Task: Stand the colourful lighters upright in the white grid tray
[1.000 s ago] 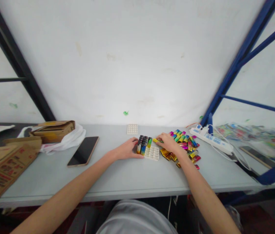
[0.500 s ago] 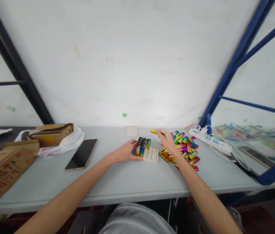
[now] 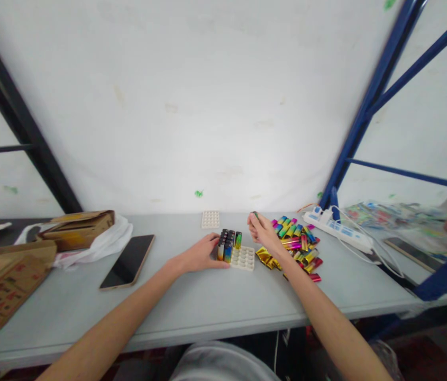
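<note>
- Our left hand (image 3: 198,255) rests flat on the table (image 3: 191,296), fingers against the white tray (image 3: 242,257) of upright lighters (image 3: 228,244).
- Our right hand (image 3: 262,232) pinches one lighter (image 3: 255,215), lifted above the tray, beside the loose pile of lighters (image 3: 295,244).

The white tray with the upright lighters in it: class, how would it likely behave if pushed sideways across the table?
The white tray looks thin and light, so it would probably slide easily. The upright lighters are tall and narrow, crowded at one end, so they might tip. The left hand resting against them likely steadies them.
</note>
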{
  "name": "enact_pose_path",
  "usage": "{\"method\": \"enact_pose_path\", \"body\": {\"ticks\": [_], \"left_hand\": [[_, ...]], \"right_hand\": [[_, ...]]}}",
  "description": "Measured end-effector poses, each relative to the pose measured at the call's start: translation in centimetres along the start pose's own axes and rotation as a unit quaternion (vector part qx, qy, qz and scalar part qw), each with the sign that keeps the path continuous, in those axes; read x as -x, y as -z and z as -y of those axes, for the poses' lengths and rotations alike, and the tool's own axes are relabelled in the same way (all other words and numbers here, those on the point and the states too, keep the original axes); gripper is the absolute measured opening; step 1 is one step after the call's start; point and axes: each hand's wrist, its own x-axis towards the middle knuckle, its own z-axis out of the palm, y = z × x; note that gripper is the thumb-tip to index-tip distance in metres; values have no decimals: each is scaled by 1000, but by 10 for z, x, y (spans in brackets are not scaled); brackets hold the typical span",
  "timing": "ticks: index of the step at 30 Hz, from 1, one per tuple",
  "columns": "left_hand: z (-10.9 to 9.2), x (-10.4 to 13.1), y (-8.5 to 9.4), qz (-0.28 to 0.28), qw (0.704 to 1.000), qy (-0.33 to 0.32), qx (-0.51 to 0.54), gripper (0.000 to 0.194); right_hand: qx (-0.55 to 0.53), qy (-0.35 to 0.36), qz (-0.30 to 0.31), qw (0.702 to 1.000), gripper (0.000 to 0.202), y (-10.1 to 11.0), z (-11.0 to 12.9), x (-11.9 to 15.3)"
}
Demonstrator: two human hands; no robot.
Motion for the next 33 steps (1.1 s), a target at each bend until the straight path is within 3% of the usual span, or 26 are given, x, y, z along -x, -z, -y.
{"method": "enact_pose_path", "body": {"ticks": [5, 12, 20, 25, 33], "left_hand": [[0, 0, 0, -3, 1000, -6, 6, 79], [-1, 1, 0, -6, 1000, -11, -2, 79], [-1, 0, -2, -19, 1000, -10, -15, 78], [2, -3, -7, -34, 998, -1, -46, 72], [16, -6, -3, -88, 994, 27, -63, 71]], "right_hand": [[139, 13, -69, 988, 52, -5, -5, 3], [180, 20, -80, 980, 42, -8, 0, 6], [207, 43, -60, 976, 48, -11, 0, 7], [228, 58, -88, 968, 42, -11, -3, 7], [243, 66, 23, 967, 37, 3, -1, 4]]}}
